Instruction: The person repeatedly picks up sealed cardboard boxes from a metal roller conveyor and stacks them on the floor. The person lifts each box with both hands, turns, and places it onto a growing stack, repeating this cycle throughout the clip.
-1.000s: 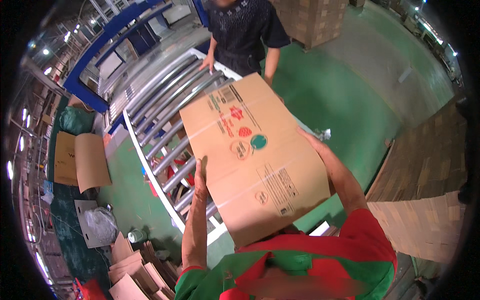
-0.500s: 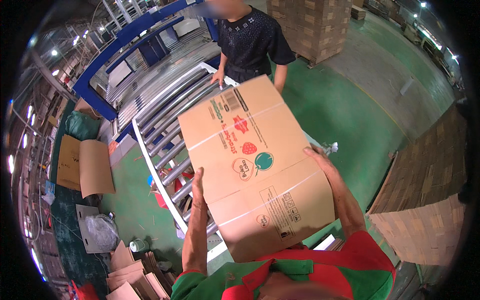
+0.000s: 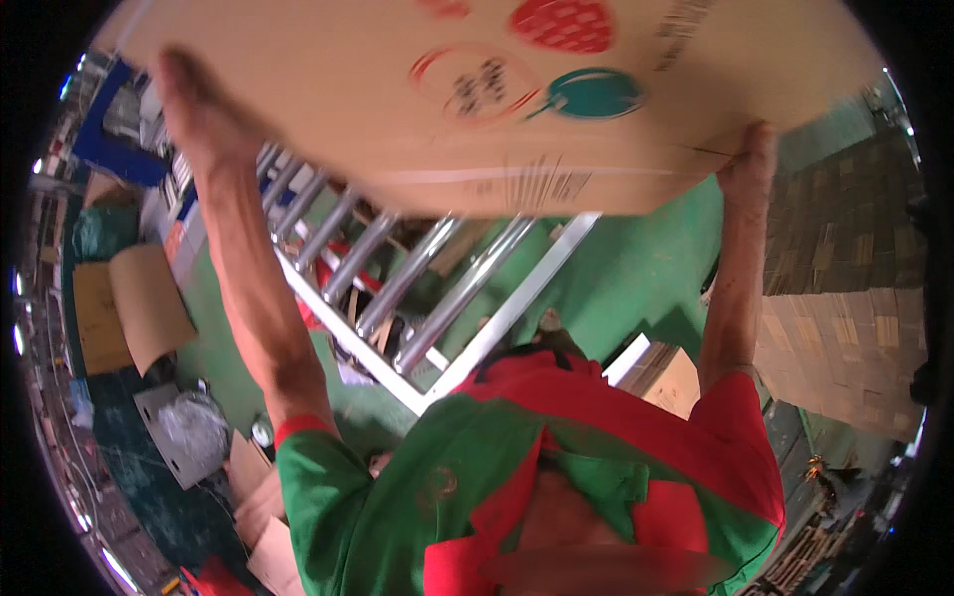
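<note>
At far left, a curled cardboard sheet (image 3: 149,308) stands near crumpled clear plastic (image 3: 191,429). The left hand (image 3: 209,114) supports the left side of the printed brown carton (image 3: 348,99), its fingers blurred, their spread impossible to tell. The carton fills the top of the view, partly hiding the roller conveyor (image 3: 512,343). The right hand (image 3: 747,164) grips its lower right edge, fingers mostly hidden, beside stacked cardboard (image 3: 840,228).
</note>
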### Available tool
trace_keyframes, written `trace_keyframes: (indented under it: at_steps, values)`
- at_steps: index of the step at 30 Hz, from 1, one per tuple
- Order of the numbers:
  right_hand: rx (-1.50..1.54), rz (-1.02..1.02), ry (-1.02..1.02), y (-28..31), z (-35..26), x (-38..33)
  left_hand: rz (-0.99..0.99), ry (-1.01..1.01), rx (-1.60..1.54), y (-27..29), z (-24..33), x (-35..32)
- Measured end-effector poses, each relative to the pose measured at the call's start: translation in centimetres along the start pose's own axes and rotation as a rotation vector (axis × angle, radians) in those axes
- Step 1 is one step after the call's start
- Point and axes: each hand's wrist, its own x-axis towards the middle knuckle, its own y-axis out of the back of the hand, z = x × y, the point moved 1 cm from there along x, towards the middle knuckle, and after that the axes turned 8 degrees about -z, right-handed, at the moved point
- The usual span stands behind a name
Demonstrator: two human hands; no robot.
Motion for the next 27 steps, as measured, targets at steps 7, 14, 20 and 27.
trace_keyframes:
  at_steps: [7, 14, 20, 27]
  values:
    - [0.594, -0.039, -0.004, -2.3, 2.1, -8.6, -0.241, 0.176, 0.09, 1.2, -6.7, -1.1]
    - [-0.155, -0.184, -0.377, -2.1, 14.1, -22.2, -0.276, 0.499, -0.15, 7.8, -17.5, -11.5]
    - [0.38, 0.166, -0.349, -6.1, 14.8, -22.0, -0.383, 0.077, 0.079, 7.5, -18.7, -9.9]
    - [0.379, 0.209, -0.068, -8.2, 8.4, -25.3, -0.502, 0.107, 0.023, 6.4, -16.9, -9.7]
